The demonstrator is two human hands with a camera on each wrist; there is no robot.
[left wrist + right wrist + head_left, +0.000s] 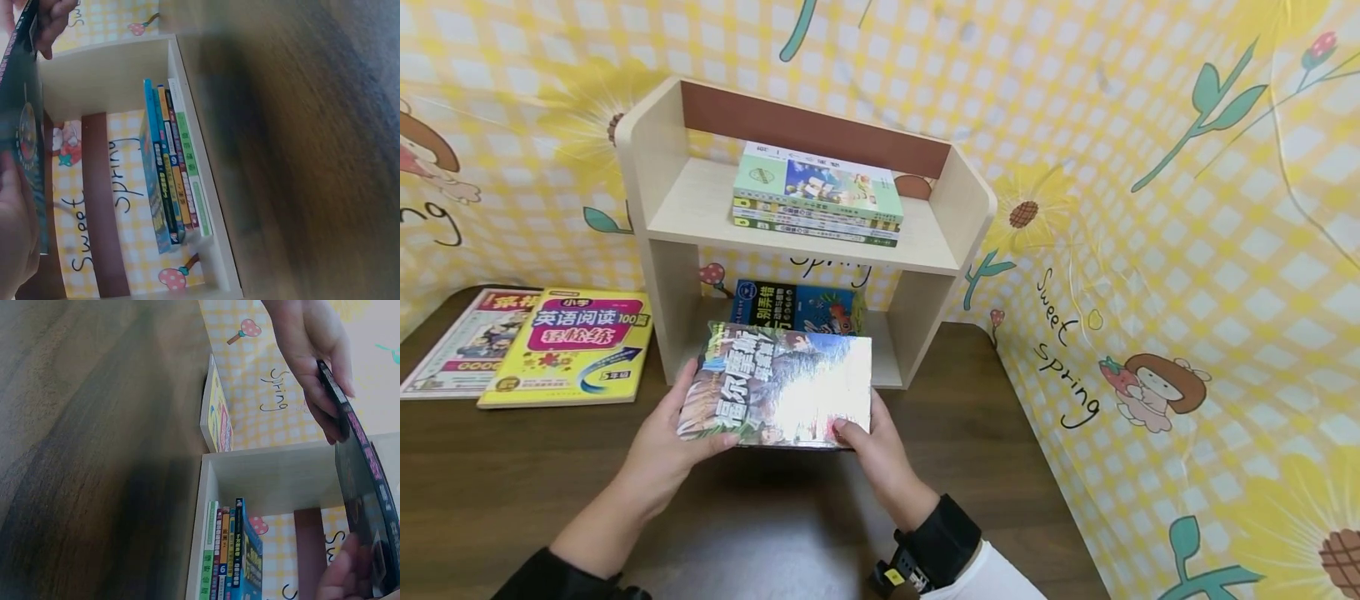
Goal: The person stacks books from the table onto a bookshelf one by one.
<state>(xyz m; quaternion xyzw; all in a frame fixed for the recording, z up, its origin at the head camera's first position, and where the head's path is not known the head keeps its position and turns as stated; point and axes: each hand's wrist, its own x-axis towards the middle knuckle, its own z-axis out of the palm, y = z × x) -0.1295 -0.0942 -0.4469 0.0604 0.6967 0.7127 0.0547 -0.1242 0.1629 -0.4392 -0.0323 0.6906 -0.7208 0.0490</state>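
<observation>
A glossy picture-covered book (797,383) is held up in front of the shelf, cover facing up. My left hand (670,442) grips its left end with the thumb on the cover. At the lower right corner my right hand (887,458) pinches it, thumb on top. From the side, the wrist views show the held book's dark edge (359,440) and underside. Behind it, on the lower level of the small bookshelf (666,292), lies a stack of books (169,169), mostly covered by the held book in the head view.
Several pale green books (820,196) lie stacked on the bookshelf's upper level. To the left, a yellow workbook (572,350) partly overlaps a magazine (467,350) on the dark wooden table (985,467). Yellow checked cloth (1150,292) hangs behind and on the right.
</observation>
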